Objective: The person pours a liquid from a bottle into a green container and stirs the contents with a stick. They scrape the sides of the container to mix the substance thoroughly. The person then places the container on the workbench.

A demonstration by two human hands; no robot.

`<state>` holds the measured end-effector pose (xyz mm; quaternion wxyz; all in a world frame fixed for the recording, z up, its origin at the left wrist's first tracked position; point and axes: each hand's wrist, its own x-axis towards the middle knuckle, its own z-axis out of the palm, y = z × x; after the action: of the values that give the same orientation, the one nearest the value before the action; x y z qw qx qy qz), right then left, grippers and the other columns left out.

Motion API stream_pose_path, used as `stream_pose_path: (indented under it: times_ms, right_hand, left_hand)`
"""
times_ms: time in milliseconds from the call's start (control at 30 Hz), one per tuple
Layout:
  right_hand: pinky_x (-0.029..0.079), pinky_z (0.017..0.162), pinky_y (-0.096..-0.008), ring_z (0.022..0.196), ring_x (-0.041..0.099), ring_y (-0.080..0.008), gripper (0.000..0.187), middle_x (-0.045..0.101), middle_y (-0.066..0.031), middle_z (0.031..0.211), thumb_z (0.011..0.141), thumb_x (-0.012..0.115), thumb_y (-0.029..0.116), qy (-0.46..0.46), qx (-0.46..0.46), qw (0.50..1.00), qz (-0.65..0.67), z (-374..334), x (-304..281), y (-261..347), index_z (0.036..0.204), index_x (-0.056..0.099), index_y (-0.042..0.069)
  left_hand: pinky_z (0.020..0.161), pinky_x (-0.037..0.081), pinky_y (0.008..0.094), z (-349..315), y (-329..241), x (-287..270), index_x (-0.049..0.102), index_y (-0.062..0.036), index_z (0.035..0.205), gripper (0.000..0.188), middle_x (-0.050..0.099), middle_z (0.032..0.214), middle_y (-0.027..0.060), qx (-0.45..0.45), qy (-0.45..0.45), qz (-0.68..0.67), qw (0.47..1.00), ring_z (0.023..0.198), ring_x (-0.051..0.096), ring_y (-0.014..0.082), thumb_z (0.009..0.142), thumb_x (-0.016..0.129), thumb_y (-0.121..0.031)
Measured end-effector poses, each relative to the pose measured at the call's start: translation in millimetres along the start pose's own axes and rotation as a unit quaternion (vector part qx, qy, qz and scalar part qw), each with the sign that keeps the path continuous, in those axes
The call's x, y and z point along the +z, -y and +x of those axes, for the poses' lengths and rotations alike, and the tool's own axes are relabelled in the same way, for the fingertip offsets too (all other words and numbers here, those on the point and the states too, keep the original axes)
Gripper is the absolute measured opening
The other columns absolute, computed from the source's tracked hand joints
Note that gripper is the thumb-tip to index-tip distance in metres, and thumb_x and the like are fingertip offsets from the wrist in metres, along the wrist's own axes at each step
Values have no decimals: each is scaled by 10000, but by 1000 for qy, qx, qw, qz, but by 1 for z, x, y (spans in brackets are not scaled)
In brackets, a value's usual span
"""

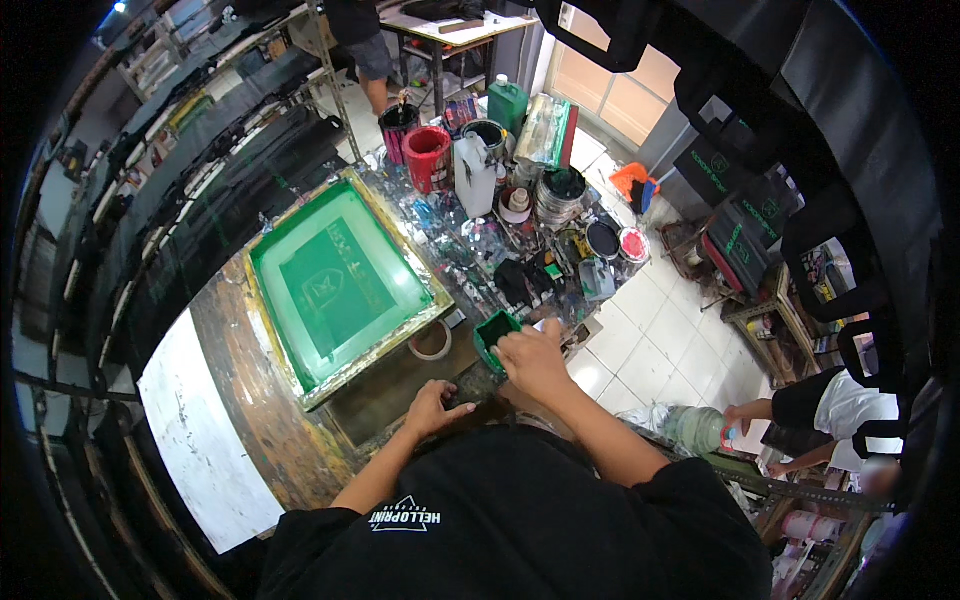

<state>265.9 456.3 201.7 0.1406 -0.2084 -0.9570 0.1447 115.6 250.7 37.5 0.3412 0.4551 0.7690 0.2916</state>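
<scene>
A small tub of green ink stands near the front edge of the worktable. My right hand is closed at its right rim, fingers bent down; whatever they grip is hidden by the hand. Left of the tub, my left hand rests by the table edge with thumb and fingers apart, holding nothing. Beyond it lies a framed printing screen, its mesh coated with green ink and showing a faint design. A roll of tape sits under the screen's near right corner.
Ink-stained pots, a red bucket, a white jug and a green jerrycan crowd the table's far side. A white sheet covers its left part. Black bags hang at right. Another person with a large clear bottle is at lower right.
</scene>
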Motion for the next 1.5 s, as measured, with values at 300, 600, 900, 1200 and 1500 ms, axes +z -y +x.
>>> stream_pose_path:
  times_ms: [300, 600, 900, 1200, 1500]
  right_hand:
    - [341, 840, -470, 819, 604, -263, 156, 655, -32, 780, 895, 671, 215, -1, -10, 1000, -11, -7, -3, -10, 764, 644, 134]
    - [314, 780, -447, 745, 575, -256, 240, 579, -43, 687, 891, 691, 219, -78, -31, 996, -15, 9, -16, -9, 703, 582, 119]
    - [329, 806, -458, 765, 582, -251, 200, 610, -42, 721, 879, 697, 218, -68, -18, 997, -24, 16, -17, -12, 721, 611, 129]
    - [320, 798, -440, 738, 563, -267, 199, 612, -47, 715, 893, 699, 228, -83, -32, 996, -25, 27, -17, -9, 740, 629, 122]
    - [343, 851, -441, 832, 603, -246, 33, 668, -34, 797, 835, 688, 133, -94, -55, 993, 53, 33, 9, -10, 803, 695, 128]
  left_hand:
    - [967, 506, 426, 22, -57, -19, 523, 56, 1325, 883, 643, 1213, 240, -106, 94, -63, 988, 1134, 637, 363, 739, 863, -511]
    - [1128, 405, 446, 51, -98, 11, 217, 49, 1526, 1158, 445, 1457, 262, 25, -111, -103, 988, 1342, 489, 412, 672, 906, -321]
    - [1078, 445, 451, 52, -97, -1, 287, 43, 1493, 1026, 497, 1416, 296, -11, -79, -97, 992, 1284, 535, 434, 700, 850, -285]
    - [1023, 480, 474, 54, -82, 10, 270, 40, 1486, 1043, 499, 1397, 294, 14, -95, -66, 993, 1217, 569, 464, 688, 864, -273]
    - [1027, 474, 487, 54, -69, 15, 286, 54, 1474, 1014, 519, 1360, 319, 31, -108, -102, 988, 1207, 574, 466, 682, 849, -236]
